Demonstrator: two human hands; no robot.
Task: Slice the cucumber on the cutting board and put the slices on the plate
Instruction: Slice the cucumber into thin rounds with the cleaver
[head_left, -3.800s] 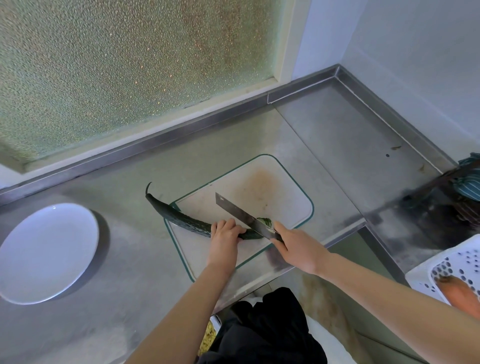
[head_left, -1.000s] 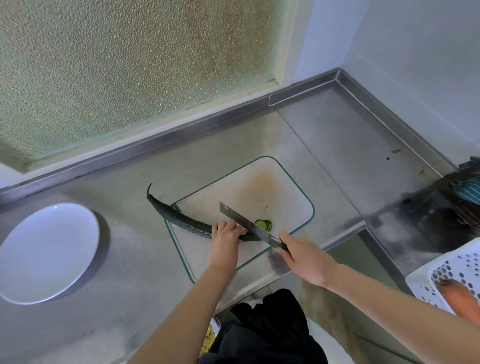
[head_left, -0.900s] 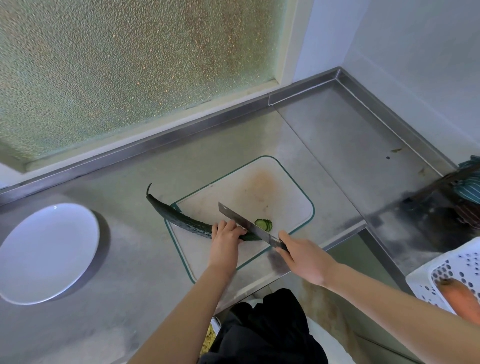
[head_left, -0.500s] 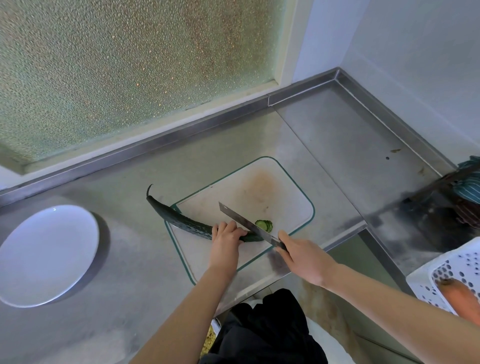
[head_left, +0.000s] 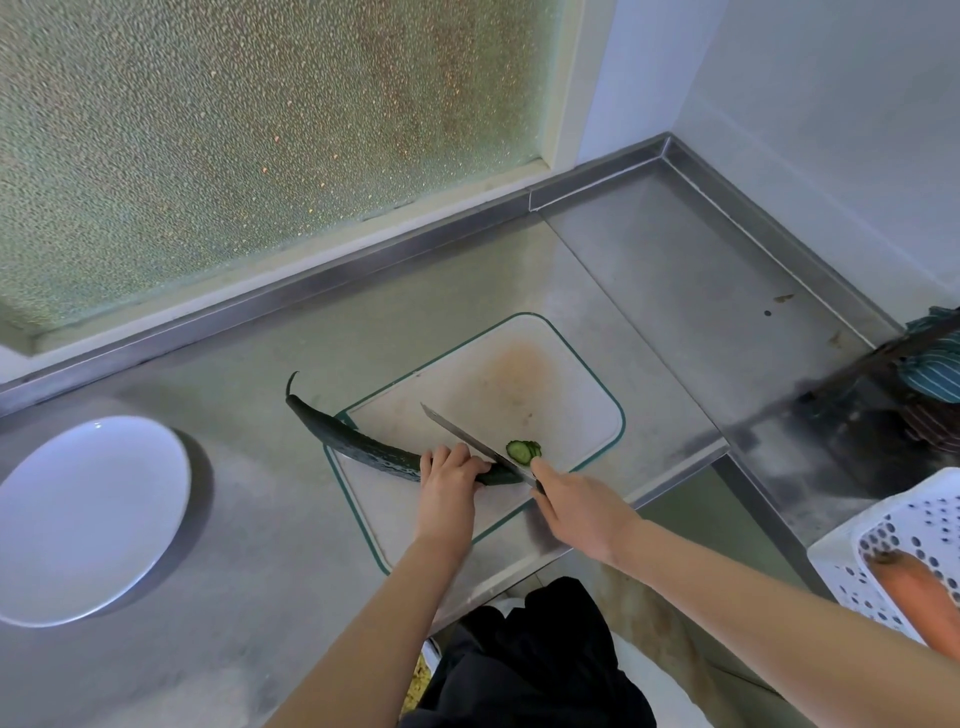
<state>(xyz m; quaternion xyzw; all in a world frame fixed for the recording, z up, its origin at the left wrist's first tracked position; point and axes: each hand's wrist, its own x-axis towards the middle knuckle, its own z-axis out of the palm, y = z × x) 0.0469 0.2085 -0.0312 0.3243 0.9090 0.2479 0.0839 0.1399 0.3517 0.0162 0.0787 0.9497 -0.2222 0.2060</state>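
Note:
A long dark green cucumber (head_left: 353, 439) lies across the left part of the white cutting board (head_left: 498, 384), its stem end sticking out over the counter. My left hand (head_left: 449, 475) grips it near the cut end, fingers curled over it. My right hand (head_left: 576, 506) holds the handle of a knife (head_left: 462, 434), whose blade rests across the cucumber's right end. A few cut slices (head_left: 522, 450) lie just right of the blade. The white plate (head_left: 83, 514) sits bare at the far left.
The steel counter (head_left: 260, 519) has a raised rim along the frosted window and the right wall. A white perforated basket (head_left: 904, 545) with a carrot (head_left: 922, 597) stands at the lower right. Striped cloth (head_left: 935, 374) lies at the right edge.
More slices have come off the cucumber's right end since the earliest frame. My left hand has crept slightly left along it, and the knife keeps cutting in the same spot.

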